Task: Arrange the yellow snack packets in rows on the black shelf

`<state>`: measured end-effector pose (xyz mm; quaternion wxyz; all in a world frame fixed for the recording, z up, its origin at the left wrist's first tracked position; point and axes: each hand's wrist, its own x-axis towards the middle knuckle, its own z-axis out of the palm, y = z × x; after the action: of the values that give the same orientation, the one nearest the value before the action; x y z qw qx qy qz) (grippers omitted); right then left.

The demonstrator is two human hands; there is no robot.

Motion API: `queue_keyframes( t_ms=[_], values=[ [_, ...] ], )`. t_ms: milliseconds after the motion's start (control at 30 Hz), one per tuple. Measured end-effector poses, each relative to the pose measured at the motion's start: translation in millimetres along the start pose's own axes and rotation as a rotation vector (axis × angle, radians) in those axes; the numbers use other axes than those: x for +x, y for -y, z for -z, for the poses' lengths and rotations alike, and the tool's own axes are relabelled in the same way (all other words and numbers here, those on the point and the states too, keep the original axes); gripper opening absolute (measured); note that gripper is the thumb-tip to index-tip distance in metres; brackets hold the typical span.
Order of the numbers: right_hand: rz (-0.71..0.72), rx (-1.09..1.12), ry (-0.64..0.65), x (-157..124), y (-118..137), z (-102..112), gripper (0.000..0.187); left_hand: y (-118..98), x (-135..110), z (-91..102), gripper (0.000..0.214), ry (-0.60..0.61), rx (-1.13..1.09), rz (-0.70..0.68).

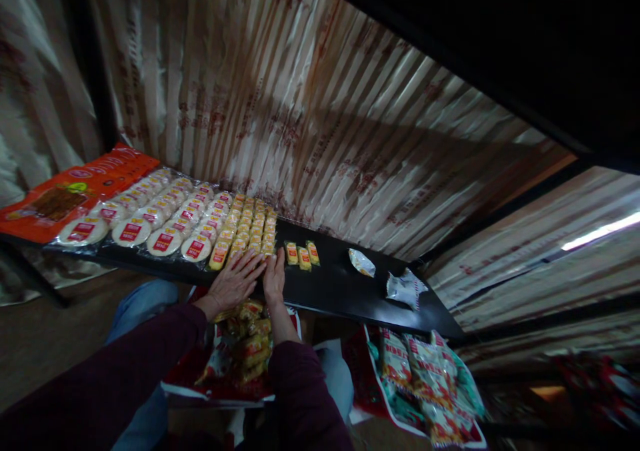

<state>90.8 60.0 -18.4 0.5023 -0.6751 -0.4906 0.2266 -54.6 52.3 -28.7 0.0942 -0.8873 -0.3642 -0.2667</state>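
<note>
My left hand [236, 282] lies flat with fingers spread on the front edge of a black shelf [345, 284], touching the near end of several rows of small yellow snack packets [250, 228]. My right hand [275, 276] rests beside it, fingers together and stretched out against the same rows. Three loose yellow packets [302, 255] lie just right of my right hand. Left of the yellow rows are rows of round white packets with red labels [165, 214]. Below my hands, on my lap, an open red bag [245, 354] holds more yellow packets.
An orange flat package [75, 191] lies at the shelf's left end. Two crumpled silver wrappers [395, 278] sit on the shelf's right part. A bag of mixed snack packets [425, 384] lies on the floor at right. Striped plastic sheeting [320, 104] backs the shelf.
</note>
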Motion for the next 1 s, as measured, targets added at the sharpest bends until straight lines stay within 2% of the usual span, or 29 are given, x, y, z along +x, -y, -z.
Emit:
queue_keyframes(
  t_ms=[267, 433, 800, 1000],
  values=[
    [0.069, -0.095, 0.007, 0, -2, -12, 0.063, 1, 1, -2.4, 0.057, -0.015, 0.013, 0.005],
    [0.031, -0.169, -0.076, 0, 0, -18, 0.061, 0, 0, -2.4, 0.059, -0.017, 0.007, 0.016],
    [0.008, -0.173, -0.113, -4, 7, -13, 0.060, -1, 1, -0.4, 0.052, -0.027, 0.020, 0.027],
    [-0.009, -0.173, -0.082, -2, 8, -15, 0.061, 0, 2, 0.5, 0.053, -0.020, 0.022, 0.020]
  ],
)
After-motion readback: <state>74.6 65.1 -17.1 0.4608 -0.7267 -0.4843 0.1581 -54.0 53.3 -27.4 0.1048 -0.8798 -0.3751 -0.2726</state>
